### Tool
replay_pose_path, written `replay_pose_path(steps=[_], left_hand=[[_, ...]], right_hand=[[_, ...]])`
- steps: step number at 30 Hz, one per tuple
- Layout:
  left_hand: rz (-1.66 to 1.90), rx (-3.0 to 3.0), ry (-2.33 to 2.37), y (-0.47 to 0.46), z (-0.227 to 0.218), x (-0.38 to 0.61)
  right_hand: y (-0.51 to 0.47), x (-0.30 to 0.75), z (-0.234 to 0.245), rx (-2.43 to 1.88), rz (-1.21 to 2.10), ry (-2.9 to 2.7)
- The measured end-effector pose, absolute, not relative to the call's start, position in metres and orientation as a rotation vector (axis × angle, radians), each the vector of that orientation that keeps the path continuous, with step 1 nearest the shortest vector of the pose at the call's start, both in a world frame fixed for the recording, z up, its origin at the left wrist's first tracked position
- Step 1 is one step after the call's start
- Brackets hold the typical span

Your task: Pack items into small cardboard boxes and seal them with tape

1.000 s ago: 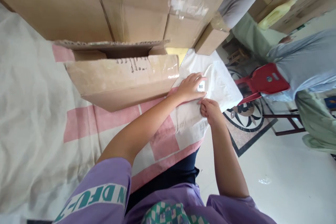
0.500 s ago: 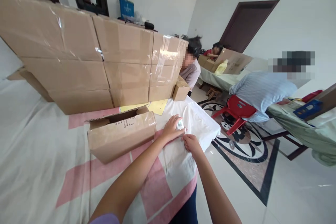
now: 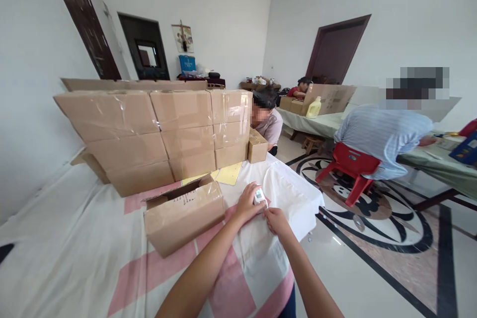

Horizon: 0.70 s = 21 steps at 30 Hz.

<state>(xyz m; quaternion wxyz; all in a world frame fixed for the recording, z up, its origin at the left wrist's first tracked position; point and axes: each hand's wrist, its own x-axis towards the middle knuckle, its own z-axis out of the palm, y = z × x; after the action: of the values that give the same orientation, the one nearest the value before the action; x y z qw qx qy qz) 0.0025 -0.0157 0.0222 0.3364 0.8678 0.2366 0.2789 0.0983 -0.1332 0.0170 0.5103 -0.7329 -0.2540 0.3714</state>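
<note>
My left hand [image 3: 249, 203] is closed around a small white object with a greenish patch [image 3: 260, 196], perhaps a label or a screen; its kind does not show clearly. Just to the right, my right hand [image 3: 277, 220] has its fingers pinched together at the near end of that object. Whatever is between those fingertips is too small to make out. Both hands rest low over the cloth-covered table [image 3: 238, 253]. To their left lies a long cardboard box [image 3: 186, 216] with an open slot along its top.
Stacked, taped cardboard boxes [image 3: 186, 129] form a wall behind, with a smaller box [image 3: 258, 146] at its right end. A person [image 3: 270, 124] crouches beyond it. On the right, someone in a striped shirt [image 3: 380, 134] sits on a red chair [image 3: 348, 169] at another table.
The camera view has tilted up, showing more wall and ceiling. Both hands stay at the white object, in almost the same pose.
</note>
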Motion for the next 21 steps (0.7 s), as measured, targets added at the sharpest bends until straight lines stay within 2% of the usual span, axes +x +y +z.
replay_pose_path(steps=[21], left_hand=[[0.813,2.148,0.547,-0.014,0.005,0.007]], right_hand=[[-0.131,0.103,0.011,-1.844,0.872,-0.721]])
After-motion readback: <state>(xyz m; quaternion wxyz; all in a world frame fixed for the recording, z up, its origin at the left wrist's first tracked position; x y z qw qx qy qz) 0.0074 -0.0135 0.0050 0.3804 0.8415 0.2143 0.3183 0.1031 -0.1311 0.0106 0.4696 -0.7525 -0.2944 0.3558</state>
